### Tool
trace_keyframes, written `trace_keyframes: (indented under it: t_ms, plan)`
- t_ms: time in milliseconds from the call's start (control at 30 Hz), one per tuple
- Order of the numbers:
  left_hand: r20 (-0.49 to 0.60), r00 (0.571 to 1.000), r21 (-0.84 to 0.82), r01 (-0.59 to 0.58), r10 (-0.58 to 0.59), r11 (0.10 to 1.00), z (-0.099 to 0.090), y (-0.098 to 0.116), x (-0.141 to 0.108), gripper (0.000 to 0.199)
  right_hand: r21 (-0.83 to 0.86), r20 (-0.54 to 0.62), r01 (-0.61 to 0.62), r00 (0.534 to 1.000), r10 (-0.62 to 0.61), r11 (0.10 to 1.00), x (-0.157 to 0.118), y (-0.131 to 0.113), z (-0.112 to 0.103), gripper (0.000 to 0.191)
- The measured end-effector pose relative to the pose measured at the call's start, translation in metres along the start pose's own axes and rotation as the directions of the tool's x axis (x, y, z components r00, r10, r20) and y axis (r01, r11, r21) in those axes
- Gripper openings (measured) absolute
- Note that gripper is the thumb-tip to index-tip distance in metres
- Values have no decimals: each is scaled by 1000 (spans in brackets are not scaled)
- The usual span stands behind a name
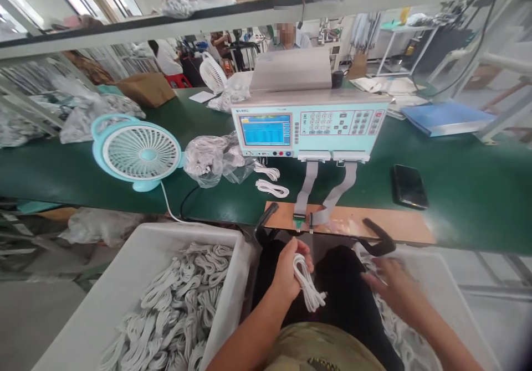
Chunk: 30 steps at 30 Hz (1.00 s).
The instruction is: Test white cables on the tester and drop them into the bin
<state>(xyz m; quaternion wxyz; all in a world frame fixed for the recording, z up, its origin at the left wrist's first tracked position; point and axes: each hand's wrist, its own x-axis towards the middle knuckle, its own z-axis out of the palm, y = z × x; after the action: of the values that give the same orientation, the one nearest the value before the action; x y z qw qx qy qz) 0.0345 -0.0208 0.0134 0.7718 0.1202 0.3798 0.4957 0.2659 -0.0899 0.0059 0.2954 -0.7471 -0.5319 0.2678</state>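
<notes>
View: head camera, the person's own two hands over the lap.
Left hand (291,268): fingers curled partly closed round one coiled white cable (308,285); grip firm enough to carry it.
Coiled white cable position: in the left hand, above the lap, loose end pointing down and to the right of frame.
Right hand (393,285): motion-blurred, over the near side of the right bin (446,290); thumb and fingers apart, grip open, nothing seen in it.
Left bin (120,271): white, holds a heap of coiled cables (174,304).
Right bin contents: more white cables (394,326), partly hidden by the right hand and forearm.
Table (465,194): green top, in front of the person.
Tester (341,133): on the table, blue screen (266,131) lit, two grey ribbon cables (307,185) running from its front to small connectors (299,224) on a brown board (386,224) at the table edge.
Below tester: two white coils (272,188) on the table, beside bagged cables (205,160).
Left of tester: light-blue fan (145,154).
Right of tester: black phone (409,186), blue folder (449,118).
Behind tester: a person (288,39), partly hidden.
</notes>
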Motion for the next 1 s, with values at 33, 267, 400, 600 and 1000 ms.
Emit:
trace_keyframes:
  t_ms: [33, 267, 400, 600, 1000]
  plan:
    - [20, 1000, -27, -18, 18, 999, 5, -2, 0, 35, 173, 159, -31, 987, 3, 985, -8, -7, 11, 39]
    - [65, 924, 363, -373, 376, 854, 8, 5, -3, 30, 759, 459, -321, 881, -115, 567, -34, -51, 79, 34]
    - [396, 741, 813, -557, 542, 168, -9, 13, -16, 13, 548, 177, 58, 967, -183, 835, -20, -45, 66, 20]
    - [311, 919, 872, -377, 243, 310, -11, -10, -23, 13, 169, -10, 408, 911, -412, 897, -19, -48, 79, 9]
    - [-9, 999, 548, 45, -48, 835, -18, -18, -4, 36, 7, -89, 465, 882, -463, 885, -8, -41, 91, 12]
